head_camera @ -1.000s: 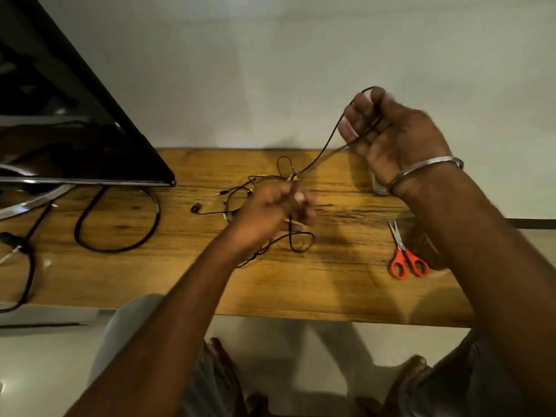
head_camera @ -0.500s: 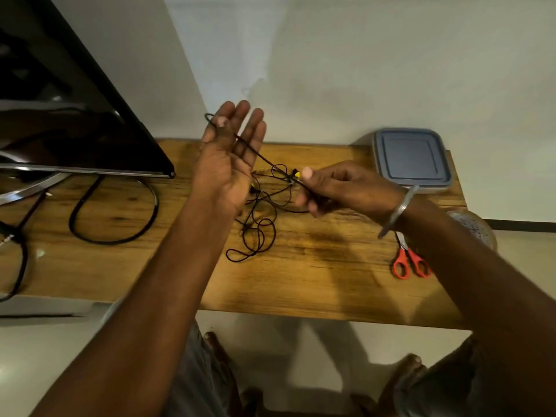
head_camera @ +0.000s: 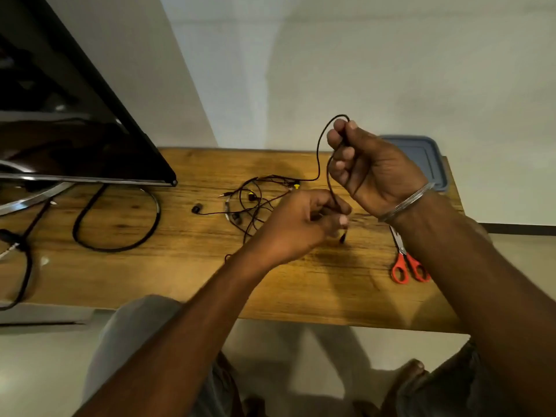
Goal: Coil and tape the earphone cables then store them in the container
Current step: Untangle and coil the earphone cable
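Here, right hand (head_camera: 373, 167) raised, left hand (head_camera: 301, 227) pinching cable (head_camera: 319, 152).

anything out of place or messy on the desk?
Only the thin black earphone cables: a tangled heap on the wooden table, earbuds splayed, nothing coiled. One strand rises to the right hand, pinched lower by the left hand. Orange-handled scissors and grey lidded container look normal.

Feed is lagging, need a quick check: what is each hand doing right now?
Left hand: pinches the black earphone cable near its end.
Right hand: fingers curled round the same cable, higher up.
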